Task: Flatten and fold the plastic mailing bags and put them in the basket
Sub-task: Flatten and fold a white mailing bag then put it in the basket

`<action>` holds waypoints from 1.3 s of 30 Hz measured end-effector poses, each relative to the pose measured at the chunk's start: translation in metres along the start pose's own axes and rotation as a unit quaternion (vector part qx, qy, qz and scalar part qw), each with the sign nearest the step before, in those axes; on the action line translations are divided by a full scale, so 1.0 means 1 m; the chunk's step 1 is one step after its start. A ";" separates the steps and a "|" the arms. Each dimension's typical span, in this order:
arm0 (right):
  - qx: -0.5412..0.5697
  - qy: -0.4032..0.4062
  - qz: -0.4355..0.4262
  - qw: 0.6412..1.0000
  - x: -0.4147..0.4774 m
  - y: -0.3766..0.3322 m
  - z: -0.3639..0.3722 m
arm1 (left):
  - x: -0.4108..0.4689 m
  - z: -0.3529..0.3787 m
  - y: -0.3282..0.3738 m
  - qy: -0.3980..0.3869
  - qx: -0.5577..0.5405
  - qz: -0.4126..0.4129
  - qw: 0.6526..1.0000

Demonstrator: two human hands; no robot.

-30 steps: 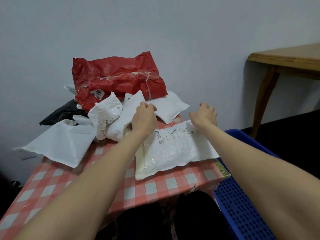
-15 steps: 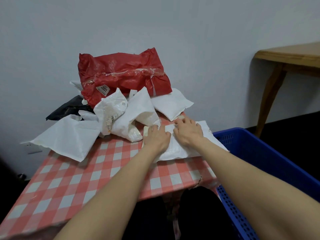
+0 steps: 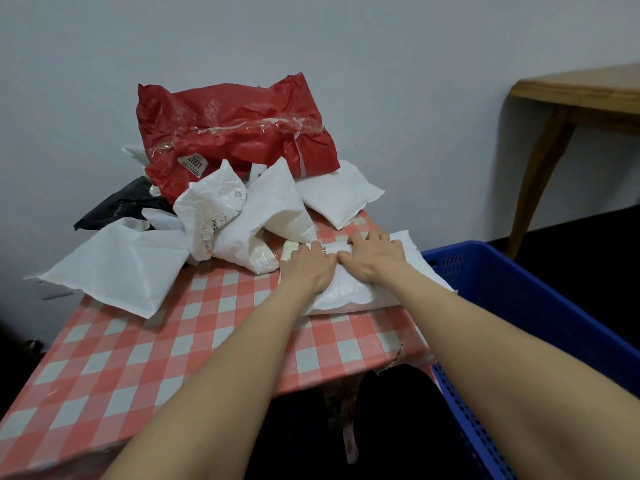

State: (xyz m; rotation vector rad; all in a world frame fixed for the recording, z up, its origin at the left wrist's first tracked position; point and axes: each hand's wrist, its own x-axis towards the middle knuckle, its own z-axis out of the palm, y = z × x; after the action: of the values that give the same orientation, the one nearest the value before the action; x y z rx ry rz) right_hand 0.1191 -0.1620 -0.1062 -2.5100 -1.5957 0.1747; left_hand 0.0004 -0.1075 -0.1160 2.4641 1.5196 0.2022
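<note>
We find both hands laid palm down on a white mailing bag (image 3: pixel 349 294) at the far right corner of the bench (image 3: pixel 166 358), side by side and almost touching. The left hand (image 3: pixel 308 268) has its fingers (image 3: pixel 317 249) straight and close together. The right hand (image 3: pixel 372 258) has its fingers (image 3: pixel 367 237) straight and slightly fanned. Neither pinches anything; both press flat, and we judge this to be the flattening or creasing of a fold.

The bag looks doubled over. Its long axis runs left to right across the bench, and its right end reaches the bench's right edge. The blue basket (image 3: pixel 512 285) stands lower, just beside that edge, so the bag's own length points into it. The right hand is the nearer of the two to the basket, and we would expect the drop to go to that side.

Behind and to the left lies the unsorted heap: a crumpled red mailing bag (image 3: pixel 235 133) against the wall, several white ones (image 3: pixel 117 271) below it, and a black one (image 3: pixel 121 206) half hidden. Much of the task is therefore left to do.
</note>
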 end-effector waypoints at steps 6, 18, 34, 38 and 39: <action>-0.004 -0.001 -0.001 1.000 -0.002 0.002 0.009 | -0.002 0.005 -0.001 0.015 0.024 0.005 1.000; 0.073 0.044 0.002 0.996 -0.006 0.012 -0.006 | -0.010 -0.005 0.001 0.023 0.083 0.014 0.996; 0.029 0.024 0.018 0.999 -0.032 0.021 0.030 | -0.028 0.024 0.003 0.009 0.059 0.027 0.998; 0.016 0.020 0.015 1.000 -0.030 0.022 0.035 | -0.027 0.030 0.002 0.010 0.070 0.027 0.997; 0.014 0.019 0.015 1.000 -0.030 0.023 0.036 | -0.026 0.031 0.002 0.009 0.071 0.026 0.997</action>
State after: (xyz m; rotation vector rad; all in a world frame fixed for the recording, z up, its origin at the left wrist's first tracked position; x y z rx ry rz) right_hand 0.1199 -0.1961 -0.1452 -2.5019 -1.5300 0.1502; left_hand -0.0022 -0.1360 -0.1449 2.6203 1.5289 0.1298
